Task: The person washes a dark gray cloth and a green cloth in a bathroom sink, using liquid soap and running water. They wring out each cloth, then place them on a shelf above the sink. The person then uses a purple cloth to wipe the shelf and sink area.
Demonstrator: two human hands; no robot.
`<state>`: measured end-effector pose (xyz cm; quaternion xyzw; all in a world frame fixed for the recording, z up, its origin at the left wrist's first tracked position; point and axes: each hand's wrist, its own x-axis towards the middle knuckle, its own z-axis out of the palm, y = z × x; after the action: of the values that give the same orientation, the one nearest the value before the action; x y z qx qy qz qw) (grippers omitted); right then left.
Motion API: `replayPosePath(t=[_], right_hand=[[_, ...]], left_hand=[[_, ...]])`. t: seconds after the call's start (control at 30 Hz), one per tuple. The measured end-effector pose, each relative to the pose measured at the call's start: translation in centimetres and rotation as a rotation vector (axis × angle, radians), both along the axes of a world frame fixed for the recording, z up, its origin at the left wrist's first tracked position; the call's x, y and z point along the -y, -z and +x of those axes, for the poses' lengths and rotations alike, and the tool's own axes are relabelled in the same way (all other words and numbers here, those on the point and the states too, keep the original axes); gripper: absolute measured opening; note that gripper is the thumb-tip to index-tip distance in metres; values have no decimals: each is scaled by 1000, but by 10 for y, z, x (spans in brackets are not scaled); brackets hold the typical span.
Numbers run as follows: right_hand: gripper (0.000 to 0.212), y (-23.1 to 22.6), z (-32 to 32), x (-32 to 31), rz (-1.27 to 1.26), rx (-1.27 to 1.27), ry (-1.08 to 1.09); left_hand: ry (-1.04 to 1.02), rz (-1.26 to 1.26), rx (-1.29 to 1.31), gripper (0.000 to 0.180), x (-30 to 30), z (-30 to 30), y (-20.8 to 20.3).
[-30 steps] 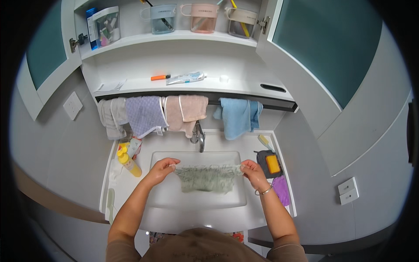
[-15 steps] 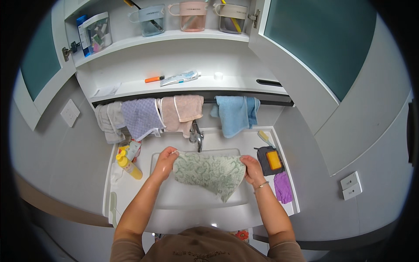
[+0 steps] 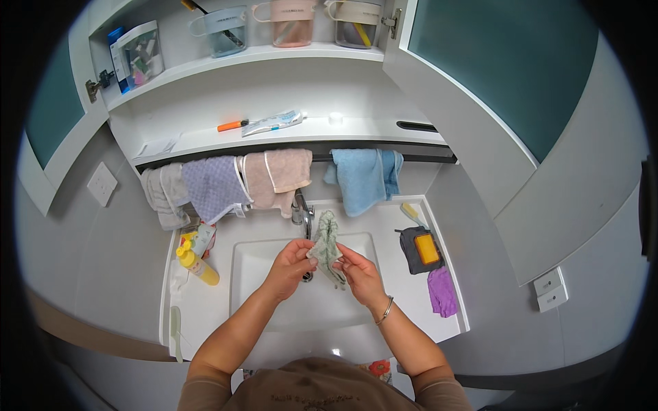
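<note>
A green and white patterned towel (image 3: 327, 240) hangs bunched between my hands, over the sink (image 3: 257, 301). My left hand (image 3: 290, 266) pinches its left side, fingers closed on the cloth. On the other side my right hand (image 3: 359, 270), with a bracelet at the wrist, grips the towel with thumb and fingers. One end of the cloth sticks up toward the back of the basin, and folds drop below my fingers. Just behind my left hand stands the chrome faucet (image 3: 299, 209), its spout partly hidden by the hand.
A rail bears a purple towel (image 3: 212, 181), a pink towel (image 3: 274, 178) and a blue towel (image 3: 360, 181). To the left is a yellow bottle (image 3: 199, 266). At right lie a soap bar (image 3: 428, 249), a brush (image 3: 413, 214) and a purple cloth (image 3: 442, 292). An open cabinet door (image 3: 507, 75) juts out upper right.
My hands have come together from the towel's two ends. The towel, spread wide before, is now gathered and folded between them. The whole view has shifted slightly.
</note>
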<state>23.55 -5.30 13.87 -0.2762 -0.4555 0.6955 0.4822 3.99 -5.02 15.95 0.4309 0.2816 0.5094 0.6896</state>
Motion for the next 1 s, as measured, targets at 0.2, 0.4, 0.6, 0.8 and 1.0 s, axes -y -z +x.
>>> replayPosePath(t=[0.2,0.4,0.6,0.8,1.0], right_hand=[[46,-4,-12,5,366,118,-23],[39,-6,-1,3,414,299,22],[34,1,21,-7,138,242,385],[23,-13,47,-28,-111,286,-95],[14,-28,60,-25,56,432,45]], left_hand=[[-103,62,-151,38,5,14,-15],[-181,77,-115,22,-10,1,-2],[-34,-82,6,21,-16,-5,-7],[58,-103,41,21,-17,1,-23],[-58,113,-496,20,-26,3,-15]])
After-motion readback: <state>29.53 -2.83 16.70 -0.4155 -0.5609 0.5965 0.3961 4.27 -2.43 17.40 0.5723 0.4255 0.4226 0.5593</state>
